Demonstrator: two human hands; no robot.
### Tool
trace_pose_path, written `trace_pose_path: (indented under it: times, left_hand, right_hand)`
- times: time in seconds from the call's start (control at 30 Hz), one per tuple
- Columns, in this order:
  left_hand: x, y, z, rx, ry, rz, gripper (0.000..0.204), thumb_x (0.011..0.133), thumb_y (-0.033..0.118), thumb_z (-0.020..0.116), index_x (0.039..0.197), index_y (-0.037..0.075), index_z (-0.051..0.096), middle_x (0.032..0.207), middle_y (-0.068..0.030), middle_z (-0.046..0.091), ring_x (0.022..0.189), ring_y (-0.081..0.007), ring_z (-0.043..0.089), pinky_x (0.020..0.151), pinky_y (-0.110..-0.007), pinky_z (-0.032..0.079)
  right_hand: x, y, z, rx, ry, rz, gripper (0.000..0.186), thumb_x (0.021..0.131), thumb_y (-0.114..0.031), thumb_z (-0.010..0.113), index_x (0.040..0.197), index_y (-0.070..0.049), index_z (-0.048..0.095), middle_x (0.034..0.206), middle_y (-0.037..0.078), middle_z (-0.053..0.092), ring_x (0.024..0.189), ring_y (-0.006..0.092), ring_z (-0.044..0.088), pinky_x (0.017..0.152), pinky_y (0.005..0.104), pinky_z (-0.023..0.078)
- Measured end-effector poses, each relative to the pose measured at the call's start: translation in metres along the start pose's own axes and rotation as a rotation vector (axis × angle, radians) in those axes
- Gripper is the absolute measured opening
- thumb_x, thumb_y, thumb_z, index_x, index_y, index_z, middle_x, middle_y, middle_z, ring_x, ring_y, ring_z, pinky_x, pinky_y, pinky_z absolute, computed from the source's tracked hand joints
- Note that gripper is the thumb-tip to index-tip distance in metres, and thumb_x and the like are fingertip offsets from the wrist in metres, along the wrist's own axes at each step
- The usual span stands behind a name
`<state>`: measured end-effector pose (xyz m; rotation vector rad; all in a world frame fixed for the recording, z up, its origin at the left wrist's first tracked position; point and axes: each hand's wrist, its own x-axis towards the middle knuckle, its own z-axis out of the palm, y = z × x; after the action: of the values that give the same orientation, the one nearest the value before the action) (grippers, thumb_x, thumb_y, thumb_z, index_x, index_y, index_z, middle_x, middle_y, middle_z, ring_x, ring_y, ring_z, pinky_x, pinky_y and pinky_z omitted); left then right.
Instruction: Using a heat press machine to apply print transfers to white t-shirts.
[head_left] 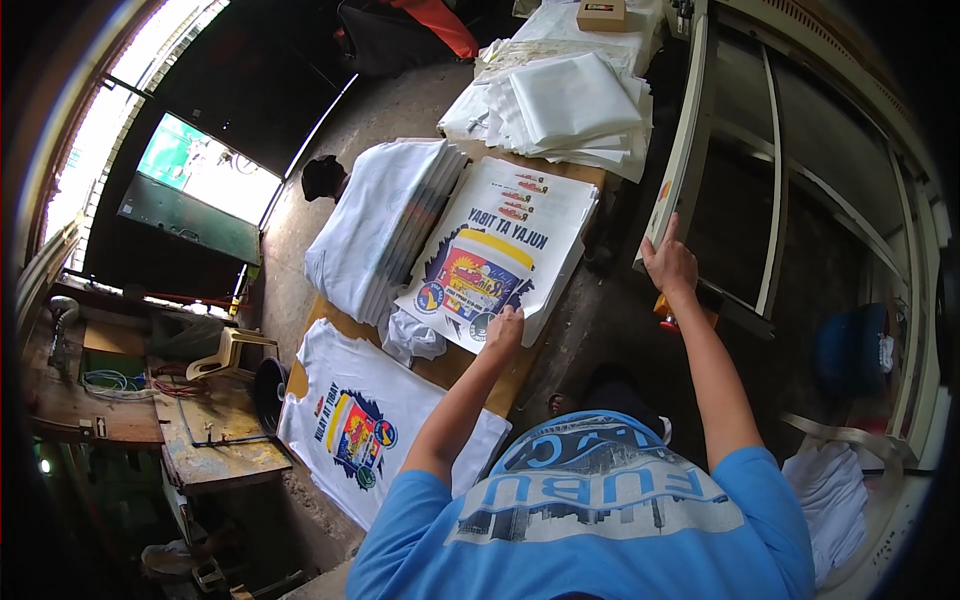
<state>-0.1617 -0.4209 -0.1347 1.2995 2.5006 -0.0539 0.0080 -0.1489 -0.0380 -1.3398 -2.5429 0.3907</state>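
Note:
My left hand point(503, 328) pinches the lower right edge of a printed transfer sheet point(440, 300), the top one of a stack, with a colourful mirrored design. My right hand point(672, 262) grips the near end of a long pale metal frame point(683, 150) on a large machine, one finger stretched up along it. A white printed T-shirt point(325, 440) lies spread at the near end of the table, the same design upright on it. Beside the sheets stands a stack of folded white shirts point(375, 215), with a crumpled white cloth point(412, 337) at its foot.
Plain white sheets point(575, 100) are piled beyond the transfer sheets, with a small cardboard box point(602, 14) farther back. The machine's open metal framework point(790, 180) fills the right. White cloth point(828, 500) lies at the lower right. A plastic stool point(232, 352) and a wooden workbench point(205, 430) stand left.

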Motion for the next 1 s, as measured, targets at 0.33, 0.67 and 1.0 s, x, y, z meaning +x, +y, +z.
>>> trace_pose_path:
  times: [0.33,0.67,1.0]
  left_hand:
    - [0.001,0.005,0.009,0.003,0.103,-0.018,0.025,0.083,0.012,0.047,0.103,-0.002,0.050,0.097,-0.0178,0.052,0.083,-0.0319,0.059,0.068,-0.041,0.050]
    - [0.000,-0.002,0.008,-0.116,0.055,-0.012,0.041,0.077,0.031,0.060,0.106,0.003,0.050,0.099,-0.0170,0.050,0.086,-0.0330,0.057,0.071,-0.040,0.048]
    - [0.004,-0.015,0.003,-0.135,0.011,0.131,0.019,0.083,0.015,0.049,0.099,0.005,0.053,0.086,-0.0194,0.057,0.082,-0.0352,0.058,0.070,-0.043,0.047]
  right_hand:
    - [0.001,0.000,0.001,0.006,-0.012,0.015,0.069,0.083,-0.038,0.046,0.132,0.003,0.019,0.082,0.023,0.062,0.074,0.0361,0.062,0.067,0.0433,0.051]
    - [0.000,-0.002,0.000,0.014,-0.003,0.001,0.070,0.083,-0.038,0.046,0.133,0.003,0.019,0.081,0.024,0.062,0.073,0.0363,0.062,0.066,0.0431,0.052]
    - [-0.001,-0.001,0.001,-0.021,-0.002,0.005,0.070,0.082,-0.038,0.045,0.132,0.004,0.020,0.080,0.022,0.063,0.072,0.0335,0.063,0.066,0.0409,0.053]
